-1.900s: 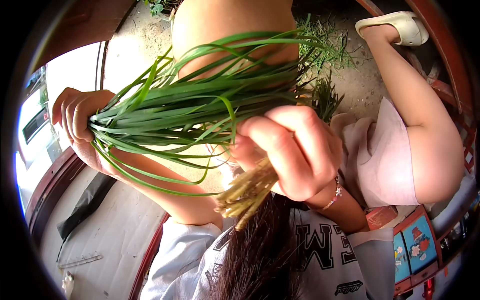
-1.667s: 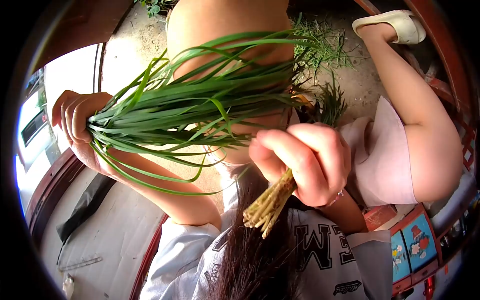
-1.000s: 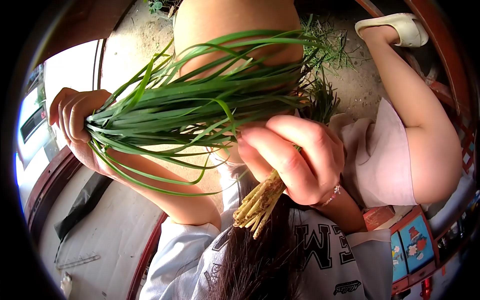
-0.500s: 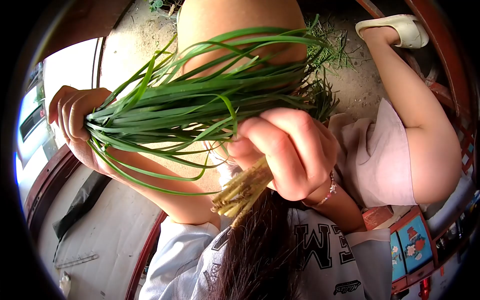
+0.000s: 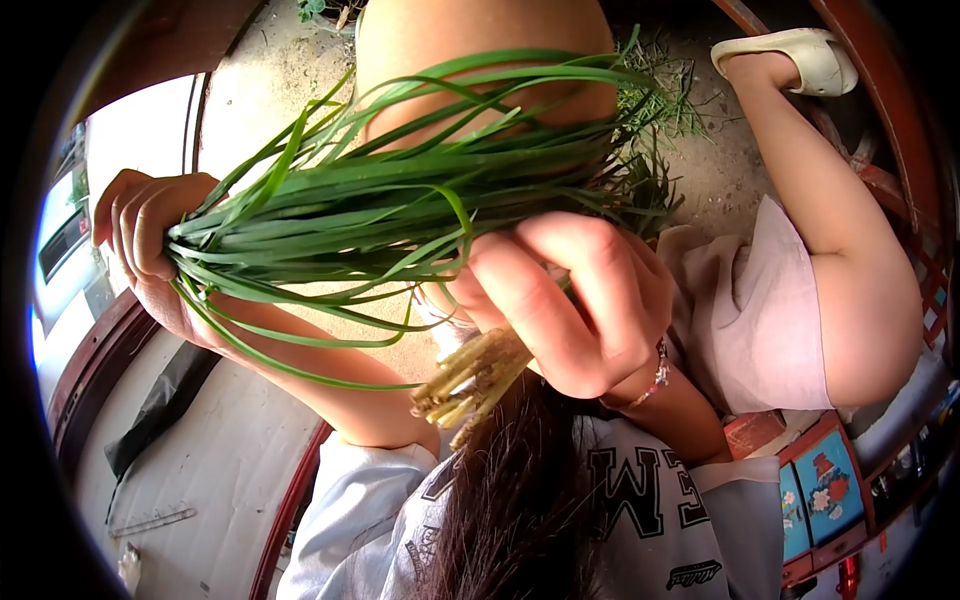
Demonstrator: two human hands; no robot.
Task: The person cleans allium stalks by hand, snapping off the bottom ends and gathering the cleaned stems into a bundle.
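Observation:
My left hand [image 5: 150, 225], at the left, is closed around the gathered left end of a bunch of long green leaves [image 5: 370, 205]. The leaves spread rightward across the view, in front of a bare knee. My right hand [image 5: 575, 300] has its fingers curled around pale brownish stems [image 5: 475, 380], whose ends stick out below it at lower left. It sits at the lower right edge of the leaves, with a beaded bracelet [image 5: 660, 375] at the wrist. Whether the stems and leaves belong to one bunch, I cannot tell.
Loose green leaves [image 5: 665, 100] lie on the concrete ground [image 5: 725, 165] beyond the knee. A pale clog [image 5: 790, 55] is on a foot at upper right. A blue floral panel [image 5: 830, 485] with a red frame stands at lower right. Black material [image 5: 165, 405] lies at left.
My right hand and the stems shifted right, back left, and now sit slightly farther left than a second ago. My left hand has drifted slightly left, keeping its grip.

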